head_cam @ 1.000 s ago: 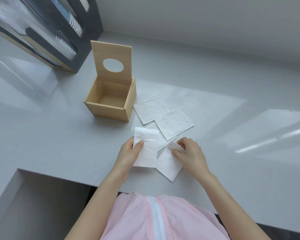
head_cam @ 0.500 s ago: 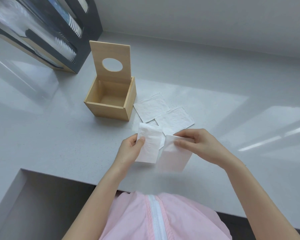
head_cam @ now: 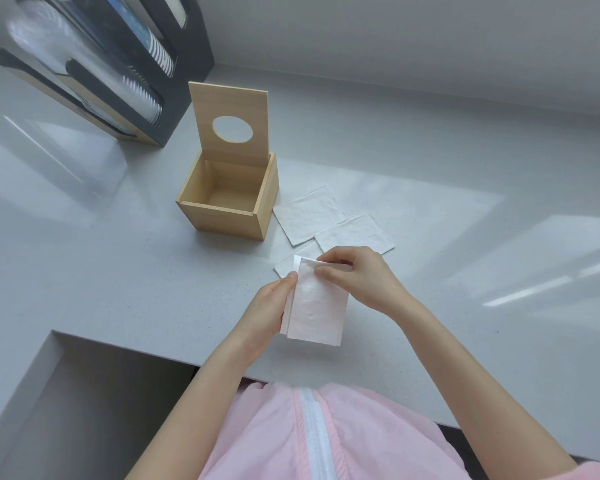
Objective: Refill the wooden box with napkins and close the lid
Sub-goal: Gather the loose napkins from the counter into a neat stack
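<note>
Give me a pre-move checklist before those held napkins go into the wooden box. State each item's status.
1. Lid upright, opening unblocked: ok.
2. Wooden box empty inside: ok.
3. Held napkins gripped by left hand and right hand: ok.
4. Held napkins' edges squared: not ok, the back one sticks out at the left.
5. All napkins gathered: not ok, loose napkins lie on the counter.
6. Stack fits the box: cannot tell.

Both hands (head_cam: pixel 326 289) hold apparently two napkins (head_cam: pixel 317 303) beside open wooden box (head_cam: pixel 227 202)
</note>
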`<action>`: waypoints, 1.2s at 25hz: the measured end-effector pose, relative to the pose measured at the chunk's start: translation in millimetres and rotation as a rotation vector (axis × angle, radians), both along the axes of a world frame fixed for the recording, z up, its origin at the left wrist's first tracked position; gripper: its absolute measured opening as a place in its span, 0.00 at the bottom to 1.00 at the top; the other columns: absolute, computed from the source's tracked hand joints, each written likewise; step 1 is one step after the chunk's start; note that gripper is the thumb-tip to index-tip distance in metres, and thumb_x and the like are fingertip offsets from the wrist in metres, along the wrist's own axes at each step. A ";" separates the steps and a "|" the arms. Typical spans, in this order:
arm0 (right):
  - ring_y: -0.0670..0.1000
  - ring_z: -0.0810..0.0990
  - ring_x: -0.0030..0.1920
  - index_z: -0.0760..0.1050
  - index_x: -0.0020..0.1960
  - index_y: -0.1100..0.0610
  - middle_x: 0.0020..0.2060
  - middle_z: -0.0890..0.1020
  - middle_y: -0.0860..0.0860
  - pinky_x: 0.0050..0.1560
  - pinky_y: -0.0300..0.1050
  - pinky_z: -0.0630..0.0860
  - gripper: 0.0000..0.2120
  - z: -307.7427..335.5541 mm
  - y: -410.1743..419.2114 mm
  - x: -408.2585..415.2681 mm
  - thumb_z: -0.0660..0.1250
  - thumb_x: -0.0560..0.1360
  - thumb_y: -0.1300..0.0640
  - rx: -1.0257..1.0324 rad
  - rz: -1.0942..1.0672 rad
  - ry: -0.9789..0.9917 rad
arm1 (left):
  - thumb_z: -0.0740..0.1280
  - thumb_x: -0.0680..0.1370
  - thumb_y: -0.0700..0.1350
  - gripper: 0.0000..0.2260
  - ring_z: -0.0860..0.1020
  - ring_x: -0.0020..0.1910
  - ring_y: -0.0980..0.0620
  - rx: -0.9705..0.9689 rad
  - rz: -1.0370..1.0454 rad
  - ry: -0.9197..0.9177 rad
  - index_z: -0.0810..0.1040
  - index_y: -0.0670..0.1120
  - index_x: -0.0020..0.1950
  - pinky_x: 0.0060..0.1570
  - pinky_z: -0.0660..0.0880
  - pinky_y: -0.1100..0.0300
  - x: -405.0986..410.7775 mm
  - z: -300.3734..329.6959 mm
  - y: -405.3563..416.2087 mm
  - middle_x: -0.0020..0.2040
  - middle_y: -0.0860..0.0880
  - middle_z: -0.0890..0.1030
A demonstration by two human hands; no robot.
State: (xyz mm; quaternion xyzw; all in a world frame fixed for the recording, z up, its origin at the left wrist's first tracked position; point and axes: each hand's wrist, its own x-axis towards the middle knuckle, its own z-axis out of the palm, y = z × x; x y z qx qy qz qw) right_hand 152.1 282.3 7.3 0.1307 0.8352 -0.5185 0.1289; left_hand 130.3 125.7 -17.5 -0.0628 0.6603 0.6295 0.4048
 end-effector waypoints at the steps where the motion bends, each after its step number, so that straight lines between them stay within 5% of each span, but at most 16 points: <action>1: 0.37 0.75 0.41 0.78 0.44 0.49 0.37 0.78 0.37 0.34 0.24 0.69 0.04 -0.5 -0.7 -0.4 0.65 0.74 0.56 0.007 -0.006 0.005 | 0.53 0.81 0.51 0.16 0.80 0.56 0.47 0.001 -0.009 0.005 0.80 0.49 0.52 0.60 0.73 0.49 0.6 0.1 0.2 0.55 0.45 0.82; 8: 0.45 0.78 0.46 0.78 0.44 0.50 0.43 0.81 0.46 0.40 0.34 0.71 0.03 -6.4 -4.1 -3.2 0.66 0.74 0.53 -0.058 -0.143 0.010 | 0.59 0.80 0.46 0.13 0.81 0.49 0.49 0.047 -0.031 0.056 0.78 0.43 0.59 0.49 0.76 0.57 5.9 0.3 1.0 0.52 0.45 0.82; 14: 0.44 0.77 0.44 0.80 0.49 0.53 0.43 0.81 0.46 0.39 0.32 0.70 0.06 -16.1 -4.9 -1.4 0.65 0.75 0.54 -0.004 -0.148 0.001 | 0.60 0.80 0.45 0.11 0.80 0.47 0.49 -0.014 0.040 0.070 0.78 0.44 0.57 0.47 0.75 0.58 11.2 -7.1 7.2 0.49 0.46 0.82; 19: 0.56 0.73 0.61 0.70 0.64 0.58 0.61 0.74 0.56 0.59 0.48 0.69 0.19 -34.0 49.7 -19.1 0.63 0.76 0.51 0.398 -0.356 -0.066 | 0.60 0.80 0.44 0.08 0.79 0.48 0.49 -0.058 0.095 0.051 0.78 0.47 0.50 0.45 0.73 0.60 7.6 -10.1 5.5 0.49 0.46 0.81; 22: 0.61 0.65 0.65 0.63 0.67 0.64 0.65 0.66 0.61 0.61 0.51 0.66 0.27 -46.8 62.1 -22.1 0.65 0.75 0.49 0.602 -0.335 -0.209 | 0.59 0.80 0.44 0.08 0.79 0.49 0.49 -0.071 0.118 0.041 0.78 0.48 0.50 0.46 0.74 0.60 3.8 -9.4 4.6 0.50 0.47 0.81; 30: 0.59 0.66 0.62 0.72 0.57 0.60 0.61 0.69 0.58 0.60 0.50 0.65 0.13 -52.3 55.7 -23.8 0.61 0.75 0.55 0.608 -0.345 -0.188 | 0.59 0.80 0.44 0.08 0.79 0.49 0.49 -0.080 0.115 0.045 0.78 0.49 0.49 0.45 0.73 0.60 3.7 -7.4 3.9 0.49 0.48 0.81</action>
